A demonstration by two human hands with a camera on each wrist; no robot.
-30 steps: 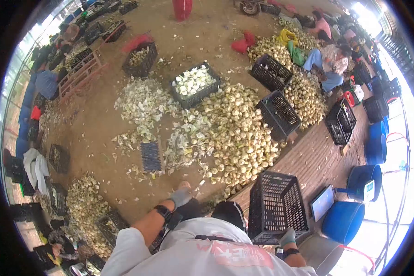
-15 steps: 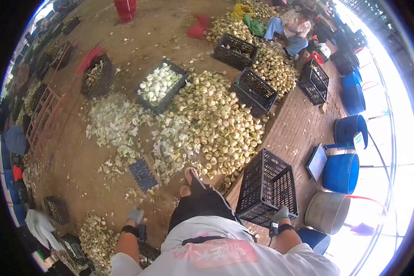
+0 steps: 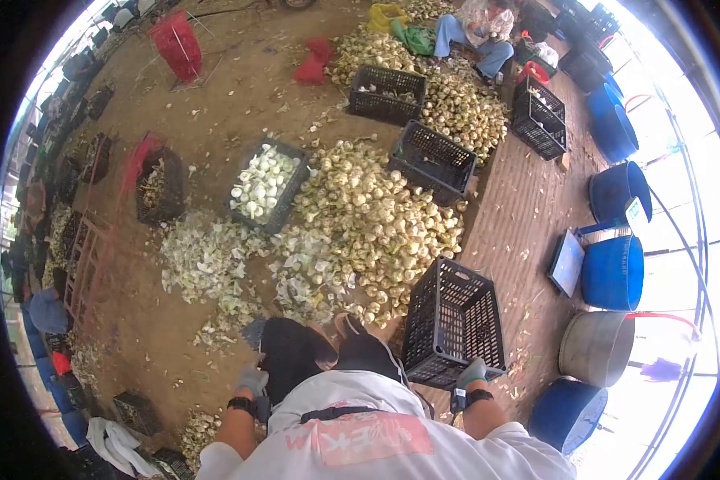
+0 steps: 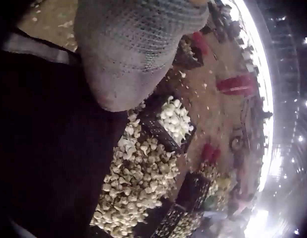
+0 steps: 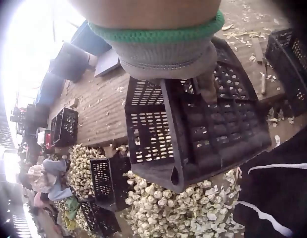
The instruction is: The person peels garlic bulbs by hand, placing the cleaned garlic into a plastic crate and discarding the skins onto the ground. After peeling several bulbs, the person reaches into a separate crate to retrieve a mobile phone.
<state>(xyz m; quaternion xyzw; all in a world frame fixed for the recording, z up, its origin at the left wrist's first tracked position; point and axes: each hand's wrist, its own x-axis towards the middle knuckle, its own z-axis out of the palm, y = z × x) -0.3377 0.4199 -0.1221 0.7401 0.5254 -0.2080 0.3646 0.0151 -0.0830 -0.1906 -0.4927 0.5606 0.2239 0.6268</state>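
Note:
My right hand [image 3: 474, 372], in a grey glove with a green cuff, grips the near end of a black plastic crate [image 3: 424, 346]. In the right wrist view its thumb lies over the rim of the crate [image 5: 218, 131], while the other fingers are mostly hidden. The crate stands slightly tilted beside my right leg, and its slatted bottom shows. My left hand [image 3: 254, 378], also gloved, is by my left thigh with nothing visible in it. Up close in the left wrist view the glove [image 4: 136, 47] overlaps the dark trousers [image 4: 49, 134]; its fingertips are mostly out of sight.
A heap of garlic bulbs [image 3: 376, 208] lies ahead, beside pale husks [image 3: 204, 260] and a crate of peeled white bulbs [image 3: 292, 188]. A low dark-blue stool [image 3: 254, 332] is partly behind my knee. Blue barrels [image 3: 614, 272] and a scale [image 3: 566, 262] line the right. A person [image 3: 480, 36] sits beyond.
My left hand has drawn back from in front of my legs to my left side. My legs have moved towards the stool, and the view has shifted. The right hand stays at the crate.

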